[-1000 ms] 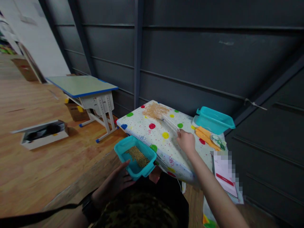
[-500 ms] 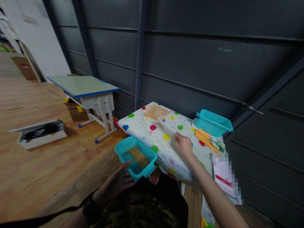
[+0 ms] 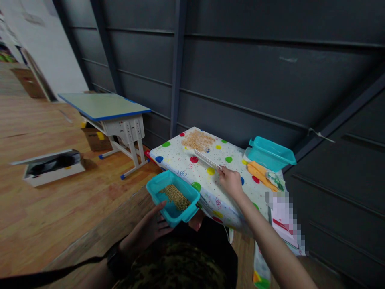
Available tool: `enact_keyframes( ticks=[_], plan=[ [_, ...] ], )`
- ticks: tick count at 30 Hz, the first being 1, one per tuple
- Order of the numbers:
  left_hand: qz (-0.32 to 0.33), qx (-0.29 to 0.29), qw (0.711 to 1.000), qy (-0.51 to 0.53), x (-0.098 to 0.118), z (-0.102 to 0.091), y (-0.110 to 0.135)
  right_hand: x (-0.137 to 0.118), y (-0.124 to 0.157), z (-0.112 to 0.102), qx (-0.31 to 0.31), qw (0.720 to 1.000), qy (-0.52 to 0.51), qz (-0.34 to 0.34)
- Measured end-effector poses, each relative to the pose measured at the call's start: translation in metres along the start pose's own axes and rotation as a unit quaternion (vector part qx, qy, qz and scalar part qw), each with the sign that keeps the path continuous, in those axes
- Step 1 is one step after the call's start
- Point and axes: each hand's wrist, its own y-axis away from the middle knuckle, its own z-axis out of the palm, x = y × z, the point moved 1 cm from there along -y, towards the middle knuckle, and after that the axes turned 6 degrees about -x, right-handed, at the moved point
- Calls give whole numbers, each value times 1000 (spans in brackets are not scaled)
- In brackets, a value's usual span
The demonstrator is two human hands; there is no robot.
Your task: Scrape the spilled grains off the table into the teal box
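My left hand (image 3: 150, 222) grips the near left side of a turquoise plastic basin (image 3: 157, 179), thumb over the rim and fingers beneath. Small round yellowish beans (image 3: 176, 196) lie on its bottom. The basin hangs just below the table's front edge. In my right hand (image 3: 231, 180) is a thin white strip with a row of notches or holes (image 3: 208, 159); it is too small to name surely. Over the middle of the spotted tablecloth (image 3: 183, 162), the strip points toward a spread of beans (image 3: 198, 140) near the far left corner, with a gap between them.
A second turquoise basin (image 3: 270, 154) stands at the table's back right, beside an orange cloth (image 3: 260, 174). Papers (image 3: 282, 218) lie at the right end. A dark panelled wall (image 3: 255, 72) rises behind. Leftward are a desk (image 3: 105, 105) and an open white box (image 3: 57, 170).
The white strip has drawn back slightly from the spread beans, toward me and leftward. My left hand keeps its hold on the basin, nearly unmoved.
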Motion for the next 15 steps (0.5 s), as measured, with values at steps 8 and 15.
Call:
enact_keyframes(
  ticks=[8, 15],
  plan=[
    [-2, 3, 1000, 0, -1, -4, 1, 7, -18, -3, -9, 999, 19, 24],
    [8, 0, 1000, -3, -4, -18, -7, 5, -4, -4, -2, 1000, -2, 29]
  ],
)
